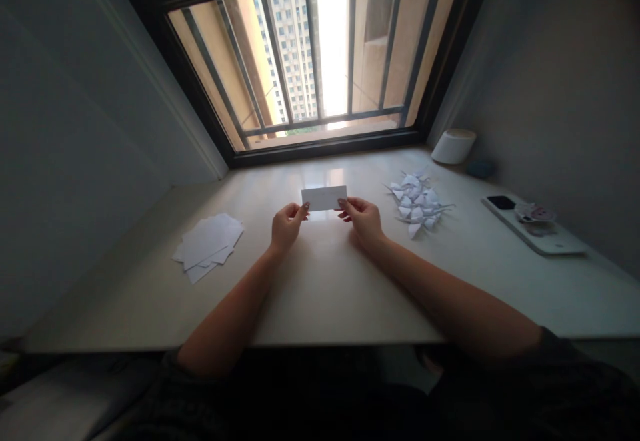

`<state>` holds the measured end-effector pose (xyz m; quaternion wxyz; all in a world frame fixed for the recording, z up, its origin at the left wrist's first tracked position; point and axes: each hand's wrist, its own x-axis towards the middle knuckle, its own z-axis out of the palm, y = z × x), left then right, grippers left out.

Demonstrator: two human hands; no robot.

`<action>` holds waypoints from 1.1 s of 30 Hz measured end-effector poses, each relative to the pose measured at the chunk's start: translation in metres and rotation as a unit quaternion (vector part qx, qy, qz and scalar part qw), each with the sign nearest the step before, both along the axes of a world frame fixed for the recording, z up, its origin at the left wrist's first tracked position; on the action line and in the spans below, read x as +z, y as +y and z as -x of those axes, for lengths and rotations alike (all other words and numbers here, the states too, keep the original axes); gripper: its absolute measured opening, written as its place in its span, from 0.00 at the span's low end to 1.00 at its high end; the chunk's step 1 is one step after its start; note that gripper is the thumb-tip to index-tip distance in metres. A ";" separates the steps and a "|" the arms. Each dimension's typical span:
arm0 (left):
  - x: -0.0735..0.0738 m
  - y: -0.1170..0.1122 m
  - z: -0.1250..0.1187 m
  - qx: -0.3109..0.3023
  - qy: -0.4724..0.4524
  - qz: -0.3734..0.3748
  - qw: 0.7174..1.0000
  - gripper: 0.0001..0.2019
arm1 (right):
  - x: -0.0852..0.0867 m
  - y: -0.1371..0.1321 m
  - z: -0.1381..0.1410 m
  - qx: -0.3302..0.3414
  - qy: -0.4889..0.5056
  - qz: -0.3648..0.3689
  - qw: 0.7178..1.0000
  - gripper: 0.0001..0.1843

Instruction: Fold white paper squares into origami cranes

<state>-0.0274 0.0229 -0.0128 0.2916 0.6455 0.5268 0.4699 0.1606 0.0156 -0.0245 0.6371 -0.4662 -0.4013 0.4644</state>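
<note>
A small rectangular piece of white paper (324, 198) is held up above the table between my two hands, its long side running across. My left hand (289, 224) pinches the paper's lower left corner with thumb and fingers. At the lower right end, my right hand (363, 218) grips it the same way. Whether the paper is folded, I cannot tell. On the left lies a loose stack of white paper sheets (210, 241). To the right of my right hand is a heap of folded paper pieces (416, 200) with pointed ends, probably origami.
The pale glossy table (340, 294) runs up to a barred window (320, 61). At the right lies a phone (535, 228) with a round attachment on its back. A white cylindrical object (453, 146) stands in the far right corner, beside a small dark item (481, 168).
</note>
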 end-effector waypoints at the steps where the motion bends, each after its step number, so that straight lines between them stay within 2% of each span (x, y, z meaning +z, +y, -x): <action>1: 0.000 0.000 0.001 0.009 0.007 0.000 1.000 0.22 | 0.001 0.000 0.000 -0.007 -0.002 -0.007 1.000 0.24; 5: 0.002 0.001 0.003 0.040 -0.011 0.000 0.999 0.22 | 0.004 -0.002 -0.001 -0.026 -0.013 -0.033 0.999 0.30; 8: 0.006 -0.002 0.002 0.023 -0.049 -0.012 0.998 0.22 | 0.007 -0.004 -0.001 -0.029 -0.015 -0.035 0.999 0.30; 12: 0.011 -0.006 -0.003 0.026 -0.022 -0.037 0.999 0.22 | 0.007 -0.005 -0.001 -0.027 -0.013 -0.032 0.999 0.28; 17: 0.006 -0.004 -0.005 0.021 0.008 -0.066 0.998 0.26 | 0.007 -0.004 -0.002 -0.020 -0.030 -0.035 0.999 0.28; 21: 0.000 -0.002 -0.003 0.022 0.020 -0.085 0.996 0.25 | 0.008 -0.004 -0.001 0.004 -0.050 -0.049 0.998 0.32; 27: 0.003 -0.002 -0.003 0.023 -0.013 -0.064 0.998 0.24 | 0.005 -0.004 0.002 0.023 -0.076 -0.075 0.994 0.37; 33: 0.007 -0.005 -0.004 0.026 -0.005 -0.060 0.998 0.24 | 0.004 -0.001 -0.002 0.008 -0.090 -0.048 0.995 0.39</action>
